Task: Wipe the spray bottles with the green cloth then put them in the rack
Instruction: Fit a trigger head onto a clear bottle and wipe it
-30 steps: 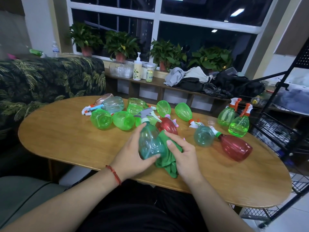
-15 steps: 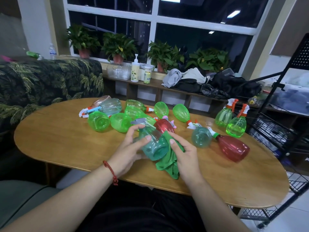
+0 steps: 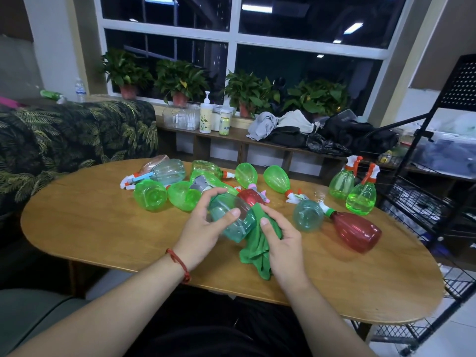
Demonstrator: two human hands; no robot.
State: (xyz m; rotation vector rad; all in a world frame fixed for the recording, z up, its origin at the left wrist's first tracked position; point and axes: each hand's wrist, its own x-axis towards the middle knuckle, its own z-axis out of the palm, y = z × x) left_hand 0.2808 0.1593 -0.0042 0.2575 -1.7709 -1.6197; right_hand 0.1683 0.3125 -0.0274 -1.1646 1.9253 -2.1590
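The left hand (image 3: 203, 229) grips a teal spray bottle (image 3: 233, 224), fingers and thumb curled round its body. It holds the bottle tilted just above the counter (image 3: 103, 228), with the grey nozzle pointing away. The right hand (image 3: 282, 240) clutches the green cloth (image 3: 257, 253) and presses it against the bottle's right side. Other bottles (image 3: 150, 194) lie behind on the counter. 2 green bottles (image 3: 360, 198) stand upright near the black rack (image 3: 461, 83) at the right.

left hand (image 3: 203, 229) fingers curled, gripping, thumb on top; right hand (image 3: 283, 243) curled, pinching; both forearms angled inward.
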